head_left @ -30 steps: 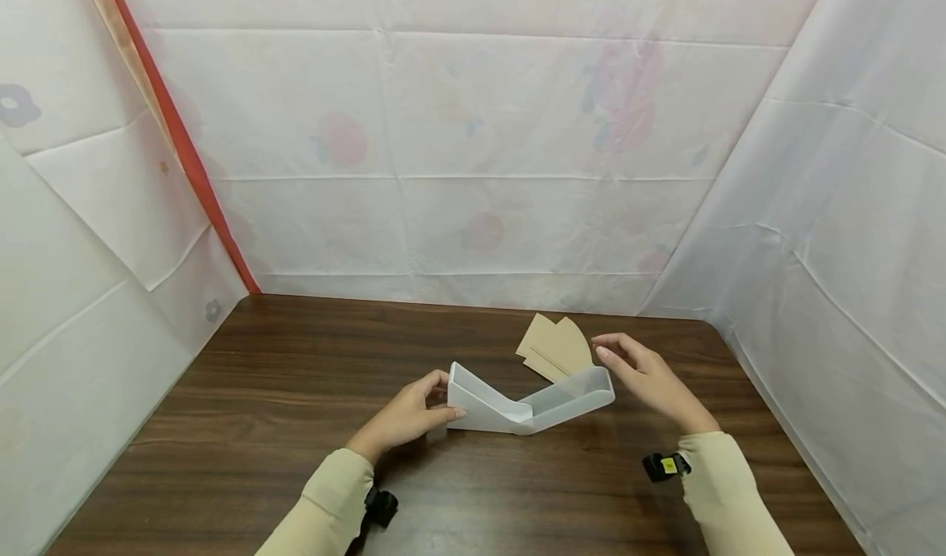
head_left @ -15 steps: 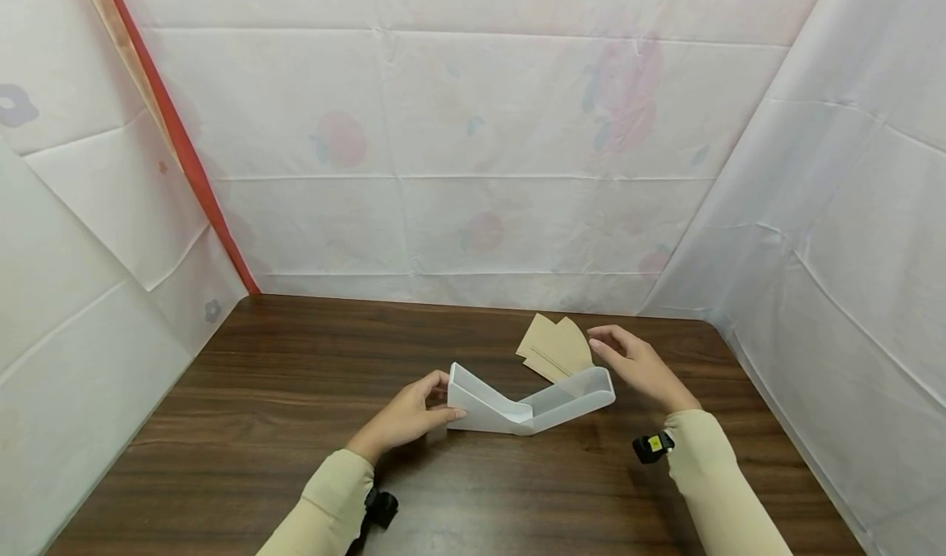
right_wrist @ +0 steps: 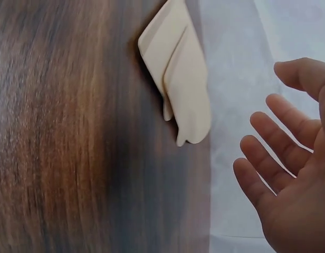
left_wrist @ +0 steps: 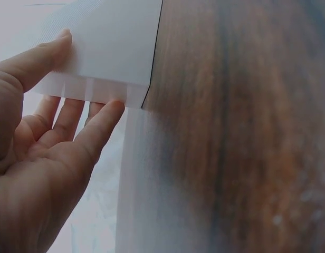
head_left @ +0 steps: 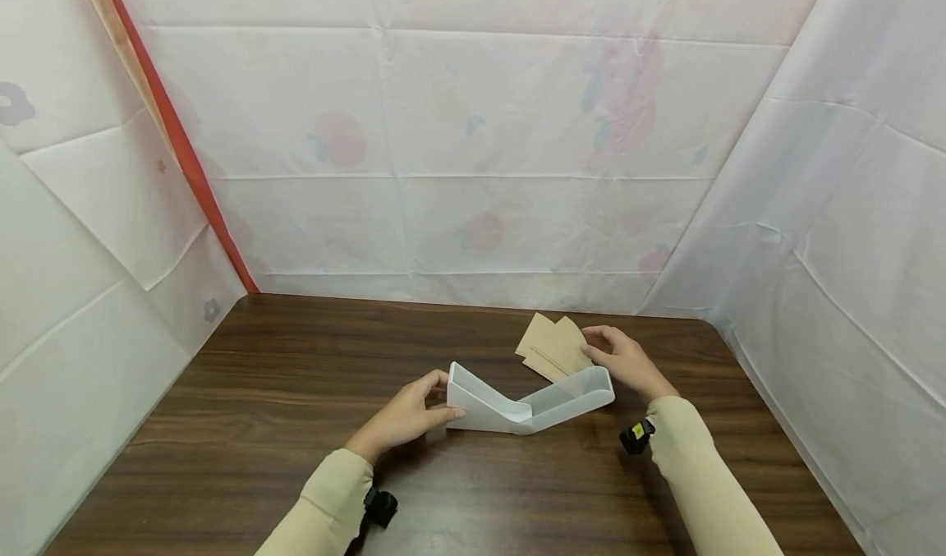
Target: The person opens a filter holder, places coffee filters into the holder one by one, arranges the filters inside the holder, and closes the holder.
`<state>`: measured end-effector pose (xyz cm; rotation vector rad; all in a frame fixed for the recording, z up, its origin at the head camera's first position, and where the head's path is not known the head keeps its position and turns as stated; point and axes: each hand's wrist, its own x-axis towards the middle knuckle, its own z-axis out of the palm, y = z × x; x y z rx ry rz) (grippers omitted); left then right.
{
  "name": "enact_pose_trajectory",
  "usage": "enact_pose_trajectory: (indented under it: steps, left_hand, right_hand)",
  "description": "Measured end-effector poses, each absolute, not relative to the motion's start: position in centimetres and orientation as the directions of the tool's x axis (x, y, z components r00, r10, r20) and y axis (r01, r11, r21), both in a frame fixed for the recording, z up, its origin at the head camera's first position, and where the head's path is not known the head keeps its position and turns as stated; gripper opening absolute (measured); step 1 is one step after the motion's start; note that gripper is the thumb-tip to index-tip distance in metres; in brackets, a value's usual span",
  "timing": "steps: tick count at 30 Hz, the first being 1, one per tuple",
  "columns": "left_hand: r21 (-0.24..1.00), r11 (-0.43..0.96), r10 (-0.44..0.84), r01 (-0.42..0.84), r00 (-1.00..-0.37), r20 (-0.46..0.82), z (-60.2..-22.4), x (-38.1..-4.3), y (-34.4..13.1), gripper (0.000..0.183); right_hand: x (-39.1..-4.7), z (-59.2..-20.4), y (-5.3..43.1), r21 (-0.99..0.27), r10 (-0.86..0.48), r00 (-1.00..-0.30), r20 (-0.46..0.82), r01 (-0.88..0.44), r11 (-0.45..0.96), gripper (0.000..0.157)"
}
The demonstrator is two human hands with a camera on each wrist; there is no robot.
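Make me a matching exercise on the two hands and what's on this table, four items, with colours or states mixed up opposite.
1. Left hand
2. Right hand
3. Container
4. Flat pieces

A. Tan and overlapping
B. Holding nothing
C. Pinching the end of something
D. Translucent white and bent

Pairs: 1-C, 2-B, 3-D, 4-A
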<state>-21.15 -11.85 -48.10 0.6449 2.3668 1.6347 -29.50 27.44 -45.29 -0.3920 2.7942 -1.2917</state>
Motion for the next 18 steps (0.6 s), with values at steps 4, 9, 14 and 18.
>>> enact_pose_trajectory:
  steps: [4, 9, 14, 18]
  left_hand:
    - [0.926, 0.294, 0.451, 0.238, -0.888, 0.085, -48.2, -21.1, -11.9, 0.037]
    - [0.928, 0.28, 0.454, 0.244, -0.886, 0.096, -48.3, -21.2, -11.9, 0.036]
    - [0.932, 0.267, 0.458, 0.246, -0.883, 0.102, -48.2, -21.1, -11.8, 0.037]
    - [0.933, 0.267, 0.457, 0.242, -0.884, 0.098, -48.2, -21.1, -11.8, 0.037]
  right_hand:
    - [-30.4, -45.9, 27.3, -0.733, -0.277, -0.959, 0.06, -0.231, 0.64, 0.052]
    - [-31.1, -46.4, 27.2, -0.714, -0.301, -0.953, 0.042, -0.239, 0.658, 0.058]
    - [-31.7, -46.7, 26.8, -0.693, -0.297, -0.954, 0.04, -0.241, 0.679, 0.061]
    - [-32.0, -46.9, 26.5, -0.676, -0.292, -0.955, 0.05, -0.248, 0.694, 0.06]
